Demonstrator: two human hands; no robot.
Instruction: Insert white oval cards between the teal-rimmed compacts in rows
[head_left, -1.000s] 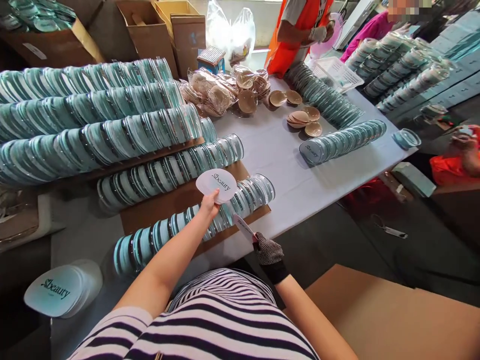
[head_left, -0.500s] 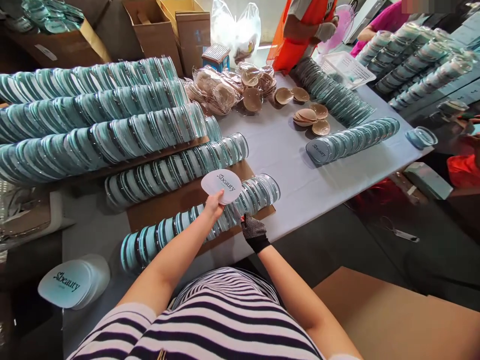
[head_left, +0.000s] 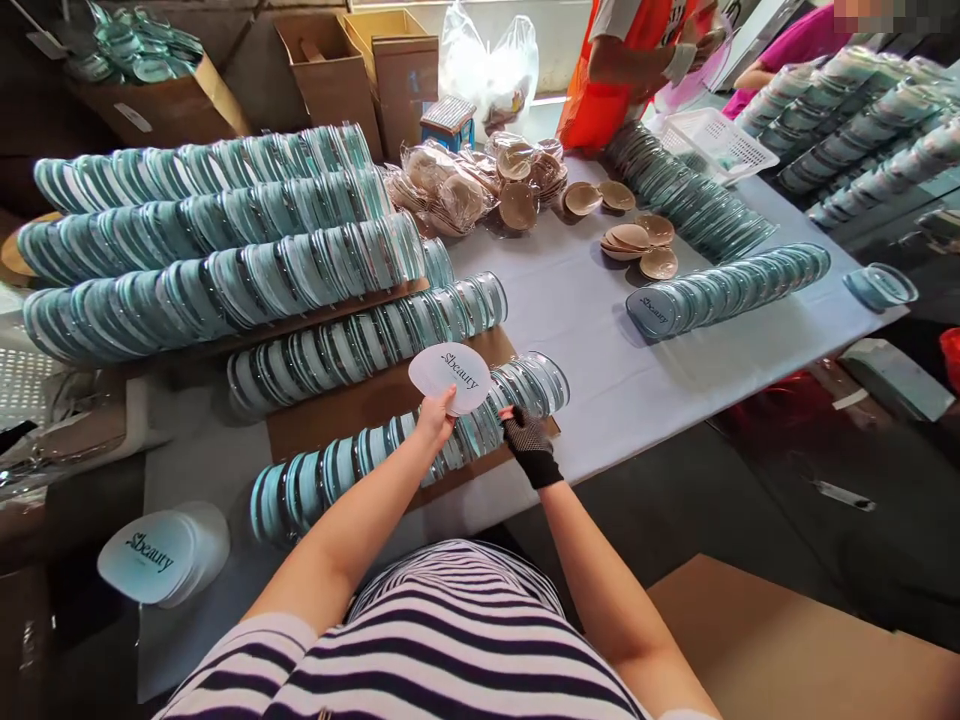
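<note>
Over the front row of clear cases (head_left: pixel 336 468), I see the left hand (head_left: pixel 437 416) clamped on sbeauty cards (head_left: pixel 450 373). The gloved right hand (head_left: pixel 528 432) beside that row no longer shows its card, presumably slotted in; its fingers' grip I cannot tell.

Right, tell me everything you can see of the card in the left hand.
The card is pale, smooth-looking and rounded like an egg, with dark "beauty" lettering on its upward face. It looks like stiff paper or plastic; whether others lie beneath is hard to tell. The bare left hand grips its near edge, thumb on top, holding it over the front row of packs.
</note>
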